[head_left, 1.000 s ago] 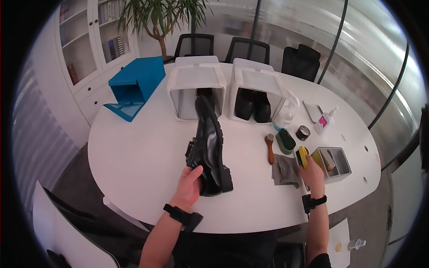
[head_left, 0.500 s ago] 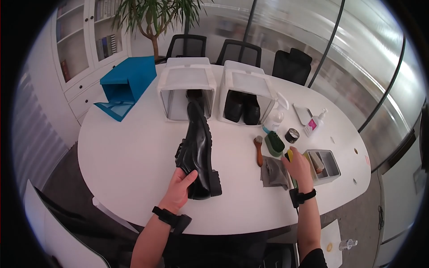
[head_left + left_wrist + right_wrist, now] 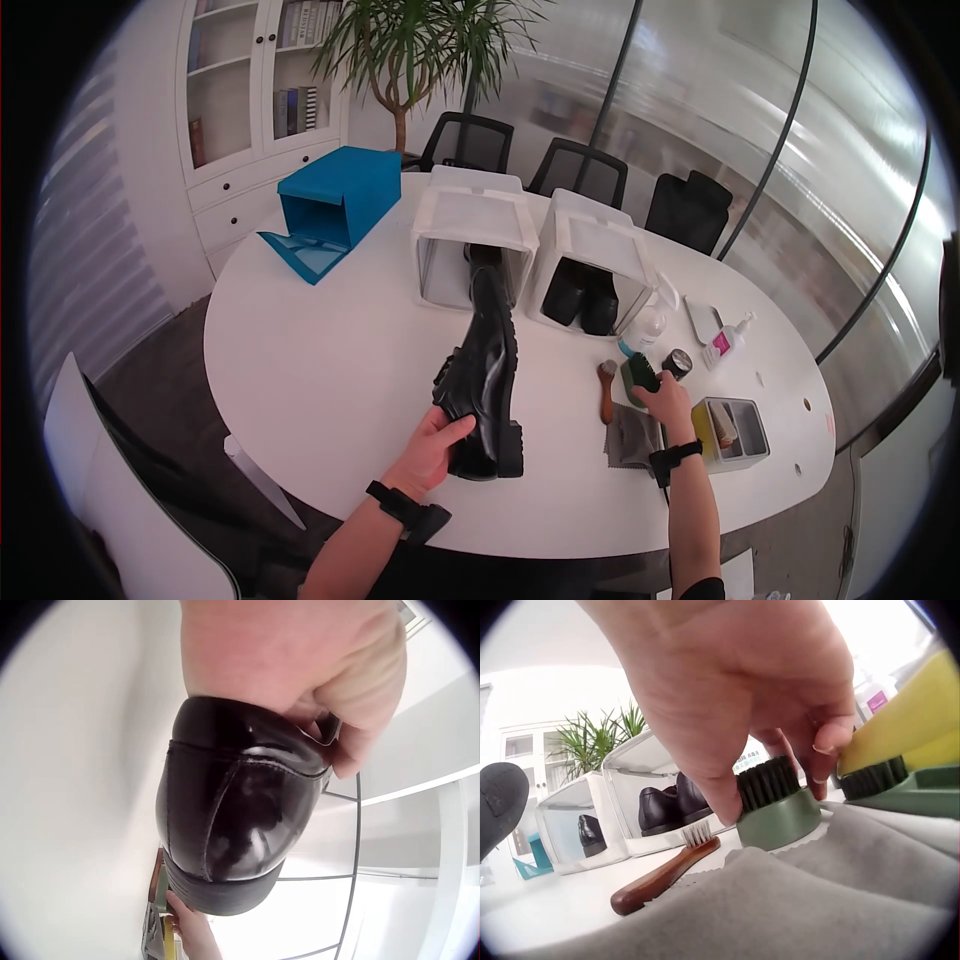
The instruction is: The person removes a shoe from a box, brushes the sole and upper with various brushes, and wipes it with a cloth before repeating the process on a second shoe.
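Observation:
The left hand grips a glossy black shoe by its heel end, toe pointing away and sole facing right. In the left wrist view the thumb and fingers curl over the opening of the shoe. Over at the right, the right hand pinches a green block brush. The right wrist view shows the thumb and fingers on either side of this brush, its black bristles up. Beside it lie a wooden-handled brush, a grey cloth and a handled green brush below something yellow.
Two white boxes stand at the back, with black shoes inside the right one. A blue box is at back left. At right are a spray bottle, round tin, pump bottle, tray and divided container.
The right hand has left the yellow item and moved left and away to the green block brush, which it now pinches. The left hand still holds the shoe. The head view has shifted.

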`<state>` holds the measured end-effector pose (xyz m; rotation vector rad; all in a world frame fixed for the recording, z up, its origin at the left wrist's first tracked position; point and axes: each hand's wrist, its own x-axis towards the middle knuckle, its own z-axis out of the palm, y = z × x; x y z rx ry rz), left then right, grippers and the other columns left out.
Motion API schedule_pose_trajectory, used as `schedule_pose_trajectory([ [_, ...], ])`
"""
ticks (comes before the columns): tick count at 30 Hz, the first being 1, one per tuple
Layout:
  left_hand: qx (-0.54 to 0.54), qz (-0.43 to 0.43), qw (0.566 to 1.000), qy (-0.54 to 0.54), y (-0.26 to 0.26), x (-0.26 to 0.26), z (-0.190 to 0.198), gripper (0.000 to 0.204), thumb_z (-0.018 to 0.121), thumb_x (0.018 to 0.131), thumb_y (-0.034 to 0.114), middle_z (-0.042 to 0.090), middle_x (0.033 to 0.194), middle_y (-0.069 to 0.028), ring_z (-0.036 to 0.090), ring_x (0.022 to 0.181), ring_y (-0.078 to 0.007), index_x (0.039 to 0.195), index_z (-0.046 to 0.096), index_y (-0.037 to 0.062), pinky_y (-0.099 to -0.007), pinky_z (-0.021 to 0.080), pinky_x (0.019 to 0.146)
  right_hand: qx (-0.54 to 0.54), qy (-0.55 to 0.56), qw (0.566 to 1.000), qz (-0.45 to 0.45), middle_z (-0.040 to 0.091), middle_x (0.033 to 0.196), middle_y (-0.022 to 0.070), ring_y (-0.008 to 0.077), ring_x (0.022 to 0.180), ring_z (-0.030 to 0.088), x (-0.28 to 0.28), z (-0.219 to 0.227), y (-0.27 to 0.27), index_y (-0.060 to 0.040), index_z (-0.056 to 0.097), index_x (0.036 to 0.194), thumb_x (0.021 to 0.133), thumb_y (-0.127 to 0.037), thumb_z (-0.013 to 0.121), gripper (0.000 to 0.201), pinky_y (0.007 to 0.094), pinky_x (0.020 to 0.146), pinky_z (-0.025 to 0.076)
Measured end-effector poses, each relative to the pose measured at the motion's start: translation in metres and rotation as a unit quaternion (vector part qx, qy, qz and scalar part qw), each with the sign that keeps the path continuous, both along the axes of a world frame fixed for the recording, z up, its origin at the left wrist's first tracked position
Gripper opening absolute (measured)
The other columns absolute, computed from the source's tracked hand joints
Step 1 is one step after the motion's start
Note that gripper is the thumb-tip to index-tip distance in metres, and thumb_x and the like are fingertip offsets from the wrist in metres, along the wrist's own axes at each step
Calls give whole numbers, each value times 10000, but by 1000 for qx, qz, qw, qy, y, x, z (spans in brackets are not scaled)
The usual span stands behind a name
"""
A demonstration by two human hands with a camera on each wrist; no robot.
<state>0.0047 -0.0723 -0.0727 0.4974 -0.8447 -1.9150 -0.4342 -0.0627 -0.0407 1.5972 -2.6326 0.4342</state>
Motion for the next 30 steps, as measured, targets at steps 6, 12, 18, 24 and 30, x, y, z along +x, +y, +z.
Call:
schedule_pose_trajectory([
  [6,24,-1,999,48,2,2,0,495,624,1025,117,616,1421,-90,613,1286,-236,1496,482,59,-427,492,1110,-80,-67,993,47,733,938,220,450,942,695,-14,-4,8,-62,588,1077,923,-456,711,441,530,811,532],
  [12,38,-49,991,121,-4,8,-22,574,567,1053,349,583,1483,-158,605,1325,-322,1539,452,65,-487,499,1120,-14,-28,999,-31,731,1072,258,433,1032,704,14,8,2,-6,556,1130,818,-539,786,659,510,880,553],
  [18,83,-37,984,152,3,9,-3,604,557,1021,353,613,1437,-201,641,1266,-359,1502,485,-7,-505,506,1112,-45,-32,998,-4,700,1037,299,473,1016,685,25,0,-1,5,515,1159,741,-319,836,619,509,889,563],
  [24,103,-74,971,204,-1,14,-9,588,571,1004,297,593,1458,-204,629,1281,-361,1491,480,-21,-512,504,1112,-250,-61,963,77,648,1206,216,367,1076,678,52,38,33,-5,425,1474,804,-117,800,776,420,947,547],
  [30,107,-92,974,175,0,12,-6,574,604,1020,255,601,1443,-183,615,1299,-344,1511,451,-1,-491,512,1106,-230,-655,702,161,646,1199,68,161,1096,644,112,72,69,-61,379,1580,997,-188,709,682,332,945,544],
])
